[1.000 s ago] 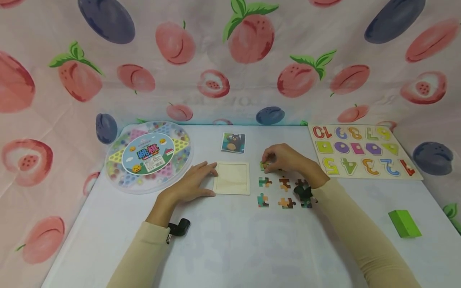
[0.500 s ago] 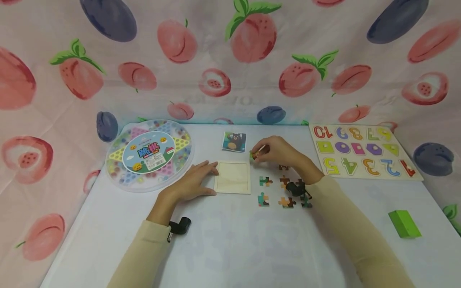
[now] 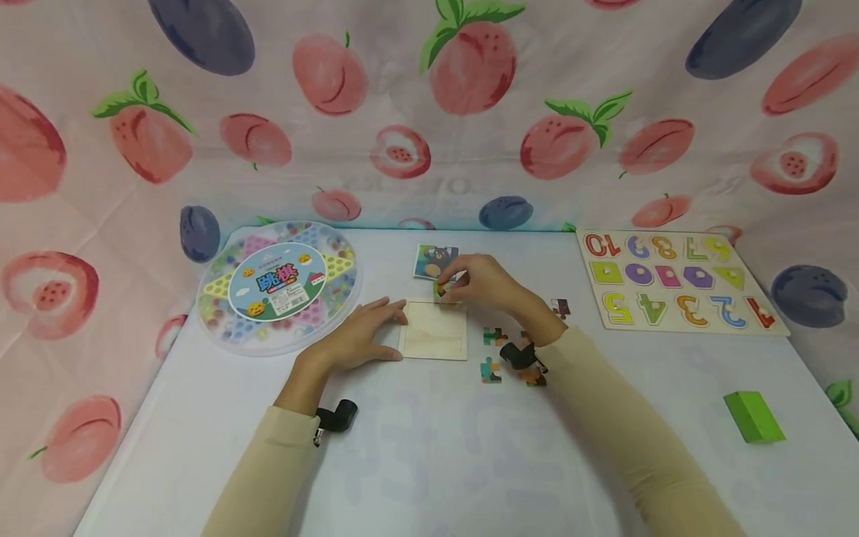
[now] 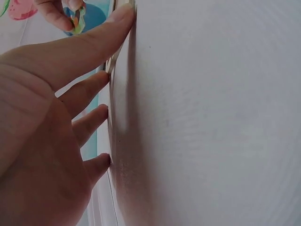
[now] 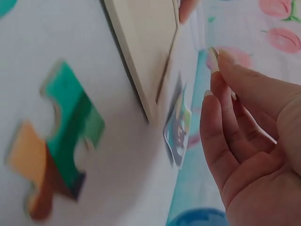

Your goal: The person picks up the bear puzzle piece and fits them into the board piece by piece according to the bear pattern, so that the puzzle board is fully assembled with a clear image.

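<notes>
My right hand [image 3: 486,283] pinches a small green-and-brown jigsaw piece [image 3: 439,289] between thumb and fingertips, over the back edge of a square wooden puzzle tray [image 3: 432,332]. In the right wrist view that piece [image 5: 213,57] is seen nearly edge-on. The left hand [image 3: 356,335] lies with spread fingers at the tray's left side, thumb and index fingertip right at its rim. The left wrist view shows the thumb [image 4: 89,44] against the tray's edge. Loose jigsaw pieces lie right of the tray, such as a green-and-orange one [image 3: 491,371]; the right wrist and its camera hide some.
A bear picture card [image 3: 429,261] lies behind the tray, partly covered by the right hand. At left sits a round Chinese checkers box [image 3: 277,285]. A number-and-shape board [image 3: 678,280] lies back right, a green block [image 3: 754,417] front right. Patterned cloth [image 3: 470,149] hangs behind.
My right hand has lifted the jigsaw piece from the pieces at right and carried it left to above the tray's back edge. The left hand stays at the tray.
</notes>
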### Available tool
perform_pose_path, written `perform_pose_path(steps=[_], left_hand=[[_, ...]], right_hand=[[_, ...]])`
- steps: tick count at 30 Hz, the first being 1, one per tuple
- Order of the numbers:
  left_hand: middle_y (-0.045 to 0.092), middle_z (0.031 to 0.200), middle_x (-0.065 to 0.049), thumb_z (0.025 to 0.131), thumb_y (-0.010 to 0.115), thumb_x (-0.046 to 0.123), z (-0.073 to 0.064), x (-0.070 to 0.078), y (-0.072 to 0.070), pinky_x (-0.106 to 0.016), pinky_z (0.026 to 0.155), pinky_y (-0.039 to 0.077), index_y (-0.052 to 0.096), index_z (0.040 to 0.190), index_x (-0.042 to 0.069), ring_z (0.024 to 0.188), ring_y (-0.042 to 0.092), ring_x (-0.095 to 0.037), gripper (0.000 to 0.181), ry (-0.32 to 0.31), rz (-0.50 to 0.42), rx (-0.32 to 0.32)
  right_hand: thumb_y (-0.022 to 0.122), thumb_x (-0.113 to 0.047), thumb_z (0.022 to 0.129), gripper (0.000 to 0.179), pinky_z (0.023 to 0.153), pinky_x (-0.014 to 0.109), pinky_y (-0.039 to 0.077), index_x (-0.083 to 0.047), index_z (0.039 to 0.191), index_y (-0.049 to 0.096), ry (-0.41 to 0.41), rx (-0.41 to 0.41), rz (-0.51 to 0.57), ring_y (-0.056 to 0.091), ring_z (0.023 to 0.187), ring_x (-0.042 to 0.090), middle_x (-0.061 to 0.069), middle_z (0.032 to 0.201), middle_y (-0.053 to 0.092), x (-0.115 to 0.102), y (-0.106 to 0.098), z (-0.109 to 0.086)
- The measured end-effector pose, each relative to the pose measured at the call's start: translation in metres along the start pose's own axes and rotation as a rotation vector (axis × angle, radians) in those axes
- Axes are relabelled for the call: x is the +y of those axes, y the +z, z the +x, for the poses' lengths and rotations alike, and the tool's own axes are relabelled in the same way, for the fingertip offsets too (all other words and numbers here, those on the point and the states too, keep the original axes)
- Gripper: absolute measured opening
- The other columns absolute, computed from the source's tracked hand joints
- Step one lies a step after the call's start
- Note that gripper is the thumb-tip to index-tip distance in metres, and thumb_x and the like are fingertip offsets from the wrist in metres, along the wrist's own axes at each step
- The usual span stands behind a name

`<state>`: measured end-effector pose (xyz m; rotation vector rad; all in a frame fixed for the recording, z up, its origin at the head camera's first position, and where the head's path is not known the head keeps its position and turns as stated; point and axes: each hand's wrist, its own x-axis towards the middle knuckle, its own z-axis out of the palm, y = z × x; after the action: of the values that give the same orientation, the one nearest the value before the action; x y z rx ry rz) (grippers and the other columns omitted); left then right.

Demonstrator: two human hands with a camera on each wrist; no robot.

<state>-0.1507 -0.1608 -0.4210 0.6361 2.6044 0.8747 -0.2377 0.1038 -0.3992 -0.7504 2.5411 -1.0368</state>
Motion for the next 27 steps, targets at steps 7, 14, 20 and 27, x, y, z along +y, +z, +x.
perform_pose_path(steps=[7, 14, 20, 27], left_hand=[[0.040, 0.164, -0.012, 0.086, 0.082, 0.024, 0.001, 0.001, 0.000, -0.067, 0.128, 0.008, 0.061, 0.131, 0.012, 0.159, 0.019, -0.039, 0.052, -0.006, -0.008, -0.012], [0.039, 0.165, -0.011, 0.086, 0.082, 0.024, 0.001, 0.003, -0.001, -0.066, 0.128, 0.008, 0.060, 0.131, 0.013, 0.160, 0.019, -0.039, 0.051, -0.010, -0.006, -0.012], [0.039, 0.165, -0.012, 0.086, 0.082, 0.024, 0.001, 0.002, -0.001, -0.067, 0.128, 0.009, 0.060, 0.131, 0.012, 0.159, 0.020, -0.039, 0.051, -0.008, -0.001, -0.009], [0.039, 0.165, -0.010, 0.086, 0.082, 0.025, 0.000, 0.002, -0.002, -0.067, 0.128, 0.009, 0.060, 0.131, 0.013, 0.160, 0.019, -0.038, 0.051, -0.010, 0.007, -0.011]], right_hand=[[0.082, -0.020, 0.087, 0.026, 0.077, 0.027, 0.060, -0.012, 0.111, 0.078, 0.037, -0.049, -0.035, 0.076, 0.095, 0.019, 0.009, 0.113, 0.077, -0.004, 0.015, 0.009], [0.083, -0.018, 0.086, 0.018, 0.079, 0.029, 0.059, -0.012, 0.103, 0.081, -0.001, -0.020, -0.050, 0.074, 0.095, 0.019, 0.007, 0.113, 0.077, -0.011, 0.022, 0.011], [0.084, -0.023, 0.084, 0.017, 0.080, 0.029, 0.059, -0.014, 0.098, 0.083, 0.030, -0.033, -0.088, 0.075, 0.092, 0.018, 0.005, 0.101, 0.081, -0.013, 0.028, 0.016], [0.088, -0.025, 0.079, 0.021, 0.073, 0.023, 0.056, -0.013, 0.096, 0.083, 0.061, -0.050, -0.069, 0.072, 0.086, 0.013, 0.003, 0.096, 0.081, -0.013, 0.035, 0.020]])
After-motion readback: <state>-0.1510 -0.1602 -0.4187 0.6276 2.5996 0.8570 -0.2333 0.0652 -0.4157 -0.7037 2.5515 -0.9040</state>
